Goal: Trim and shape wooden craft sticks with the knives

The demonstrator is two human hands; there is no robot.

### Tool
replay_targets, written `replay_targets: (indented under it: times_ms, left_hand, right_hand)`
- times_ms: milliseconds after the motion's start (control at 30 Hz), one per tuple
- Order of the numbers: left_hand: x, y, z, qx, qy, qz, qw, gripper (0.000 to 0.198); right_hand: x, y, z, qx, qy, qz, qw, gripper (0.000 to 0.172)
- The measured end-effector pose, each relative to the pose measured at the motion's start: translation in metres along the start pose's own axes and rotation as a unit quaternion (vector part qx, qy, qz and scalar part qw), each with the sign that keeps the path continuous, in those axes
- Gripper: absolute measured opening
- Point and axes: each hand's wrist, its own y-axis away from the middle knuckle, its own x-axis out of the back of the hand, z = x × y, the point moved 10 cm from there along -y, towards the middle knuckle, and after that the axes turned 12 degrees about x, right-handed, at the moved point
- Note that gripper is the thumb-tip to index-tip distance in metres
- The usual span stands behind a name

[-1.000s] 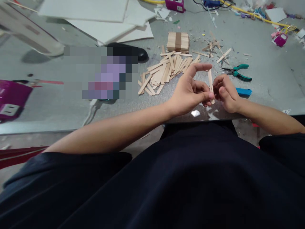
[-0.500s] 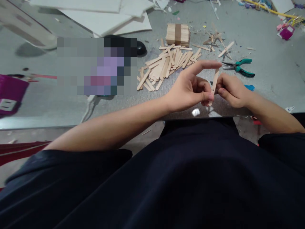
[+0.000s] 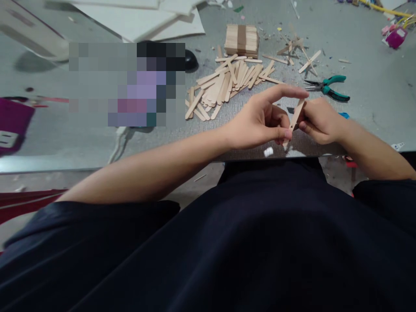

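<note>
My left hand point(image 3: 260, 117) holds a wooden craft stick point(image 3: 297, 116) upright and tilted, its thumb at the lower end and its outstretched index finger at the top. A small dark hole shows in the lower part of the stick. Right behind it, my right hand point(image 3: 321, 120) is closed, thumb against curled fingers; whatever it grips is hidden by the stick and fingers. A dark, blade-like tip point(image 3: 290, 110) shows left of the stick, and a blue piece point(image 3: 343, 115) peeks out past the right hand. Pliers point(image 3: 328, 88) with teal handles lie just beyond.
Loose craft sticks point(image 3: 224, 86) lie in a pile beyond my left hand, with a banded bundle point(image 3: 241, 41) behind. Crossed sticks point(image 3: 310, 62) and wood scraps lie farther right. White boards point(image 3: 143, 24), a cable point(image 3: 118, 145) and a purple box point(image 3: 14, 123) are at the left.
The craft stick leans farther to the right at its top, and my left index finger has shifted right with it. My right hand stays close behind the stick. The whole view has shifted slightly.
</note>
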Motion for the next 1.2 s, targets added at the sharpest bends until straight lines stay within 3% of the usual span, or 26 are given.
replay_targets:
  times_ms: [167,300,500,700,900,1067,1200]
  left_hand:
    - [0.005,0.002,-0.004,0.024,-0.002,0.047,0.999,0.086]
    - [0.014,0.002,-0.014,0.019,0.007,0.077,0.997,0.084]
    - [0.004,-0.001,-0.016,0.027,-0.012,0.011,1.0,0.087]
    - [0.004,0.0,-0.017,0.06,-0.01,0.044,0.997,0.086]
    - [0.011,0.001,-0.039,0.07,0.021,0.07,0.995,0.081]
    - [0.015,-0.005,-0.052,0.069,0.042,0.053,0.995,0.086]
    - [0.013,-0.008,-0.048,0.061,0.026,0.055,0.996,0.085]
  right_hand:
    - [-0.003,-0.001,-0.007,0.031,-0.014,-0.028,0.999,0.067]
    - [-0.003,-0.001,-0.005,0.015,-0.034,-0.041,0.998,0.062]
    - [0.004,-0.007,-0.021,0.086,-0.045,-0.017,0.995,0.047]
    - [0.0,-0.006,-0.015,0.025,-0.071,-0.016,0.997,0.033]
    - [0.001,-0.005,-0.01,-0.006,-0.063,0.01,0.998,0.035]
    - [0.003,-0.005,-0.012,0.0,-0.062,0.028,0.998,0.033]
    - [0.005,-0.007,-0.013,0.009,-0.073,0.041,0.996,0.031]
